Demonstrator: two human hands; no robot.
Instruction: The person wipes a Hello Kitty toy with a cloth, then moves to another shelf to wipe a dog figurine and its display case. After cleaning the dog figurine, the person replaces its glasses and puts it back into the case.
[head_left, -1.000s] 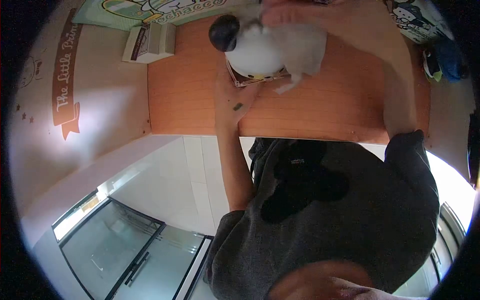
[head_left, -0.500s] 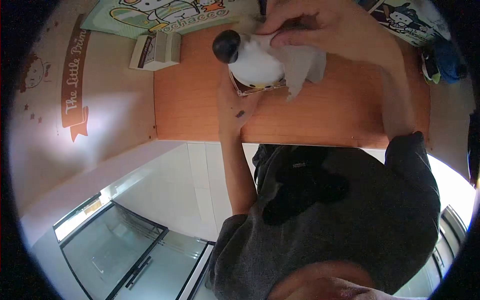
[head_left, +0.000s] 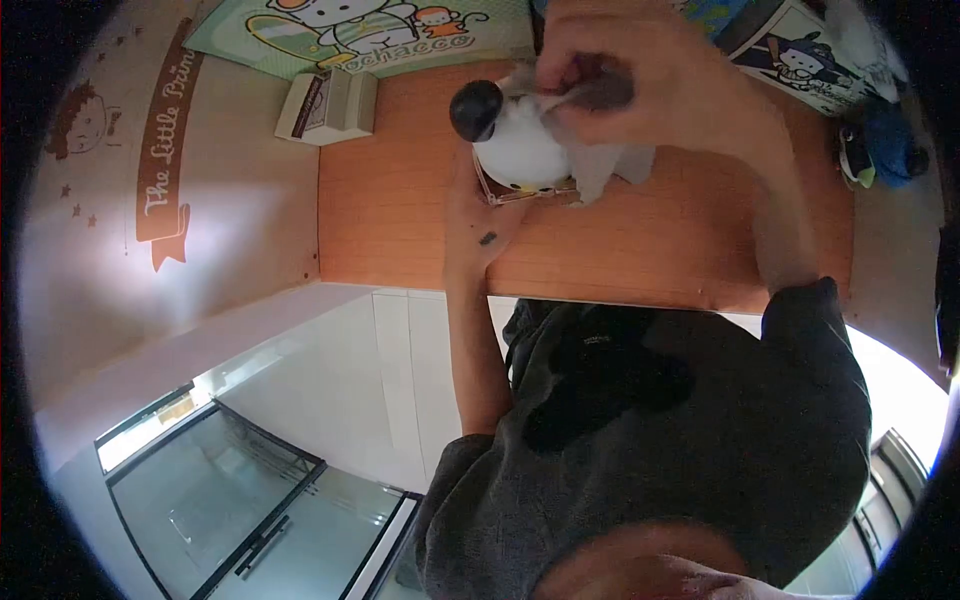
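A white round toy (head_left: 520, 150) with a black ball-shaped ear (head_left: 475, 108) stands on a small brown-edged box (head_left: 505, 192) over the orange wooden desk (head_left: 660, 240). My left hand (head_left: 478, 215) grips the box and the toy's base from below. My right hand (head_left: 640, 80) is over the toy's top, fingers pinched on a white cloth (head_left: 610, 165) that drapes down the toy's right side. The toy's face is mostly hidden by the cloth and my fingers.
A small white box (head_left: 330, 105) lies at the desk's far left corner. A cartoon dog poster (head_left: 370, 25) and another picture (head_left: 800, 55) stand behind. Blue and dark items (head_left: 885, 140) sit at the right. A lettered wall decal (head_left: 165, 150) is on the left wall.
My right hand went from lying flat over the toy to pinching the cloth on top of it. The left hand kept its hold underneath. The view shifted slightly.
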